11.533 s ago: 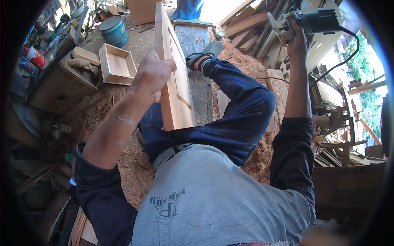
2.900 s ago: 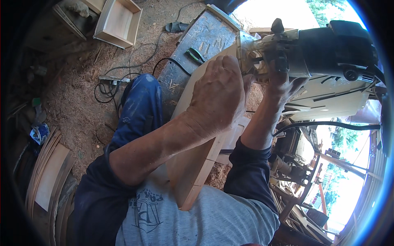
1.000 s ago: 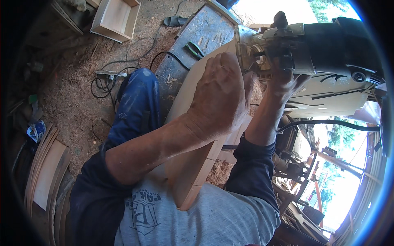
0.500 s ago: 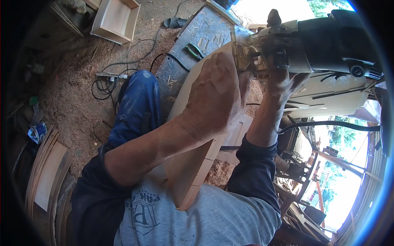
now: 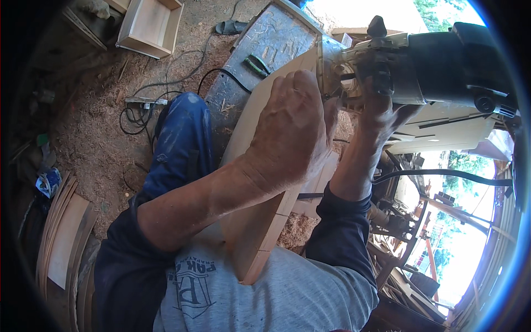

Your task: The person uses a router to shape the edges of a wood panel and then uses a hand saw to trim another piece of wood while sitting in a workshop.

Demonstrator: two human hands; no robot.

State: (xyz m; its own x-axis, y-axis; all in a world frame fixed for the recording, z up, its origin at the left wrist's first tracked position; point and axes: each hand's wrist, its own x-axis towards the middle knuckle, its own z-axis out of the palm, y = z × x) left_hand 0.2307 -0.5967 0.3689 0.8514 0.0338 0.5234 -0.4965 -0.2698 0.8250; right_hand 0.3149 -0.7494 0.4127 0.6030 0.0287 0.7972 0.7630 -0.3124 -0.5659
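While the wooden board (image 5: 260, 221) stands on its edge in the middle of the view, running from the person's chest at 6 o'clock up toward 1 o'clock, its lower end rests against the grey shirt (image 5: 287, 299). The left hand (image 5: 290, 130) lies on the upper part of the board with the fingers curled over its top edge, so its grip is closed on the board. At 1 o'clock of this hand, the power tool (image 5: 426, 66), grey and black, meets the upper end of the board. The right hand (image 5: 381, 108) holds the tool from below, with its grip closed around the body of the tool; the fingertips are partly hidden. A black cable (image 5: 442, 174) runs from behind the right forearm toward 3 o'clock.

At 12 o'clock of the board is a grey metal surface (image 5: 265, 50) with a green-handled tool (image 5: 255, 65) on it. The knee in blue trousers (image 5: 180, 144) is at 9 o'clock of the board. An open wooden box (image 5: 149, 25) lies on the sawdust floor (image 5: 94, 144) at 11 o'clock. Curved thin wooden sheets (image 5: 61, 243) are stacked at 8 o'clock.
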